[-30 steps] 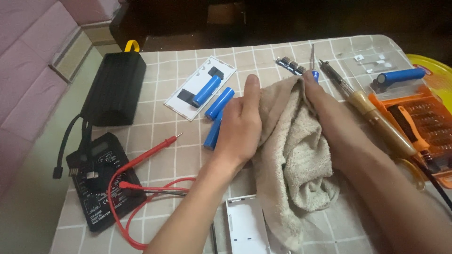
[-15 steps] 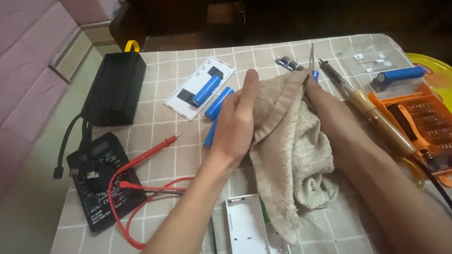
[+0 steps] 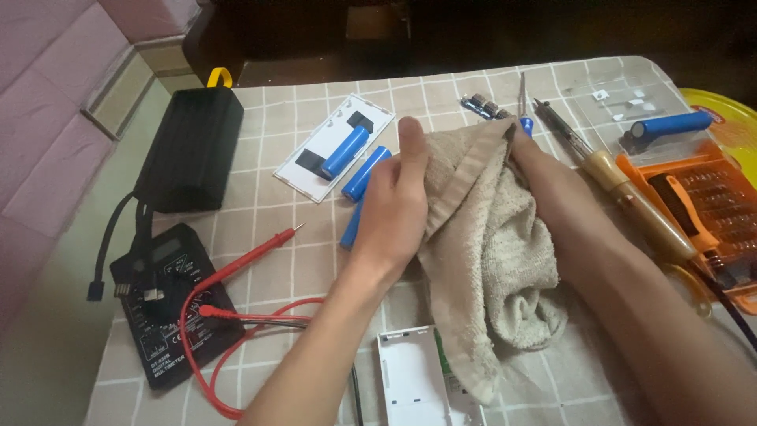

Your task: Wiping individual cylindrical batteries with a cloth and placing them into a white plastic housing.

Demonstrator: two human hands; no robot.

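Two hands work a beige towel (image 3: 489, 237) on a checked tablecloth (image 3: 315, 268).
From the head camera, the left hand (image 3: 394, 205) grips the towel's left edge, thumb up; the right hand (image 3: 524, 154) is buried in the cloth, its grip untellable. Blue cylindrical battery cells (image 3: 364, 173) lie just left; a black multimeter (image 3: 169, 304) sits farther left.

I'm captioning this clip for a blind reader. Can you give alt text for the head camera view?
Two bare hands hold a beige towel over a checked tablecloth: the left hand grips its edge, the right hand is partly hidden under it. Around lie blue cylindrical batteries, a black multimeter with red leads, and a wooden-handled soldering iron.
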